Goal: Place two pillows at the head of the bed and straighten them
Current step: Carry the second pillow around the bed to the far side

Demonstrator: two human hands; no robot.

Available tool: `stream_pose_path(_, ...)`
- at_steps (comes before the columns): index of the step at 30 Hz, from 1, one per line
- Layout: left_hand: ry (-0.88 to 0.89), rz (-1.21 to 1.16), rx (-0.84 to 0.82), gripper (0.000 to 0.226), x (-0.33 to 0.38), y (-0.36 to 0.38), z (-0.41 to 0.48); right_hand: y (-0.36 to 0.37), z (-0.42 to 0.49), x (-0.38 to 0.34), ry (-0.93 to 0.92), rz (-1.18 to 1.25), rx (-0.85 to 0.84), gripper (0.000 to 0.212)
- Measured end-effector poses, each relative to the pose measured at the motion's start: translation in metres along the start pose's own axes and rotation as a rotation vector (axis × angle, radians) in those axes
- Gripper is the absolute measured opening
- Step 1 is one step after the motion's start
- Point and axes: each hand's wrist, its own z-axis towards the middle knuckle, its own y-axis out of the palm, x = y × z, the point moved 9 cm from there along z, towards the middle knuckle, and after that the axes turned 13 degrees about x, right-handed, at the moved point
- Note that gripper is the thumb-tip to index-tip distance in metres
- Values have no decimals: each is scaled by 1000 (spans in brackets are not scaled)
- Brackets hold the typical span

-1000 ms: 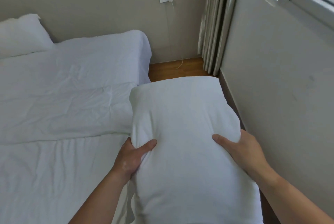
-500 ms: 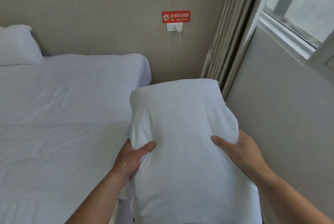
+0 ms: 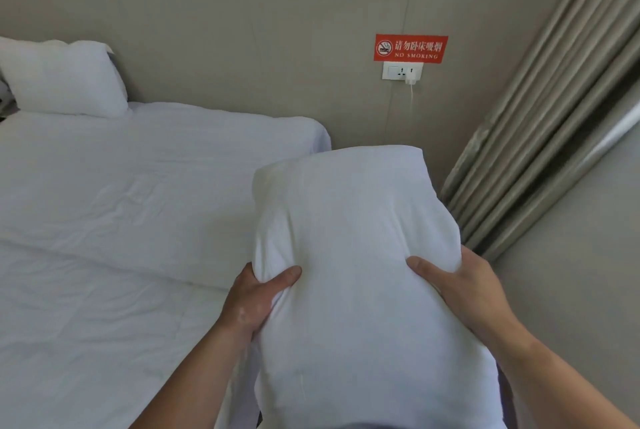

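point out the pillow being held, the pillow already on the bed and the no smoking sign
held pillow (image 3: 353, 248): head view, middle of its front face
pillow on the bed (image 3: 65, 79): head view, its centre
no smoking sign (image 3: 410, 48): head view, middle of the red plate

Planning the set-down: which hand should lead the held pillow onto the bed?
Left. The left hand grips the held pillow on the side facing the bed; the right hand is on the curtain side.

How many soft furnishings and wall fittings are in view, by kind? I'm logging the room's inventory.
Pillows: 2, one held by the left hand and right hand, one on the bed
Beds: 1
Curtains: 1
No-smoking signs: 1
Wall sockets: 1
Total: 6
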Motion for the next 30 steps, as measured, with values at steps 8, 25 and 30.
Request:
stream_pose_path(8,-55,-65,188,76,69,29,79,54,160,-81,-102,-52,-185,52)
stream_pose_path(25,-104,-261,303,51,160,10,317,260,363,-259,-285,-130,-352,34)
stream_pose_path(30,-138,-337,356,75,171,-17,366,329,397,-305,-343,-142,-369,59)
